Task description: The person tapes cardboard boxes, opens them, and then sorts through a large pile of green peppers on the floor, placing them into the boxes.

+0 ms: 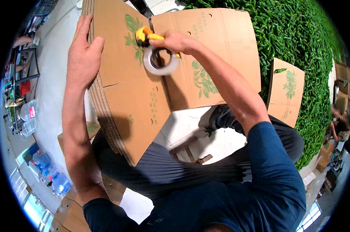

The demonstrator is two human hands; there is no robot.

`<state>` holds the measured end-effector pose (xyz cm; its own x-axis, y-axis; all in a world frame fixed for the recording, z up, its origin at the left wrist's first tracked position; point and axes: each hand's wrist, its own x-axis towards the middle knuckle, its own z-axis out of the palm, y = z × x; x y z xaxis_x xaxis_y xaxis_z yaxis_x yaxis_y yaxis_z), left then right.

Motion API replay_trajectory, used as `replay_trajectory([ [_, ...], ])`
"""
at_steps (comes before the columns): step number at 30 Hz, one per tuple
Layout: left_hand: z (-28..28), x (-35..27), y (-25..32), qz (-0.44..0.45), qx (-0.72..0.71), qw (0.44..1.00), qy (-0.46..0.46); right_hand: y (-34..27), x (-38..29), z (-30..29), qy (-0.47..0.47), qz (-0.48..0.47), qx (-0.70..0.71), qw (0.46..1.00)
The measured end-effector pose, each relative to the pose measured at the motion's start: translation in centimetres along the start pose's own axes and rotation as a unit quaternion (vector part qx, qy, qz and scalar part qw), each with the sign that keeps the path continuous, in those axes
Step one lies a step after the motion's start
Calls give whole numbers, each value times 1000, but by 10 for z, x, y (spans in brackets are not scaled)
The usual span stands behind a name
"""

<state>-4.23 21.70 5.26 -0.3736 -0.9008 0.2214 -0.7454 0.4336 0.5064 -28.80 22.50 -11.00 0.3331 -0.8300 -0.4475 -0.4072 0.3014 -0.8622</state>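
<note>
My right hand (175,43) grips the yellow handle of a tape dispenser (144,34), which carries a wide roll of tape (161,61). The dispenser is over the gap between two areas of flattened cardboard. At the left, a stack of flattened cardboard boxes (125,98) with green vegetable prints leans across my leg. My left hand (85,55) rests on the stack's upper left edge, thumb apart from the fingers. To the right of the stack lies another flattened cardboard box (230,52), partly behind my right forearm.
A large heap of green peppers (282,32) spreads along the right. A cardboard piece (288,92) lies on it with one pepper on top. Plastic bottles (59,182) and a dark metal rack (27,76) stand far left. Other people (341,124) are far right.
</note>
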Motion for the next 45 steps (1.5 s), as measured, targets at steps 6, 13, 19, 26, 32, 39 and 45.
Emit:
replay_trajectory([
  [6, -3, 0, 6, -7, -6, 1000, 5, 21, -117, 58, -186, -53, -107, 975],
  [13, 10, 12, 9, -2, -83, 996, -16, 39, -128, 59, -279, -16, -83, 957],
  [19, 16, 16, 20, -16, -75, 997, 5, 9, -20, 33, -492, 28, -145, 858],
  [26, 16, 9, 7, 0, -57, 998, 1, -6, -28, 106, -638, -69, -194, 742],
  [32, 10, 15, 8, -37, -204, 978, -26, 57, -107, 81, -583, -45, -199, 787],
  [39, 7, 9, 23, -60, -222, 973, -26, -61, -202, -22, -473, -83, 118, 869],
  [45, 14, 10, 53, -65, -142, 988, -16, -111, -233, -2, -380, -38, 204, 901],
])
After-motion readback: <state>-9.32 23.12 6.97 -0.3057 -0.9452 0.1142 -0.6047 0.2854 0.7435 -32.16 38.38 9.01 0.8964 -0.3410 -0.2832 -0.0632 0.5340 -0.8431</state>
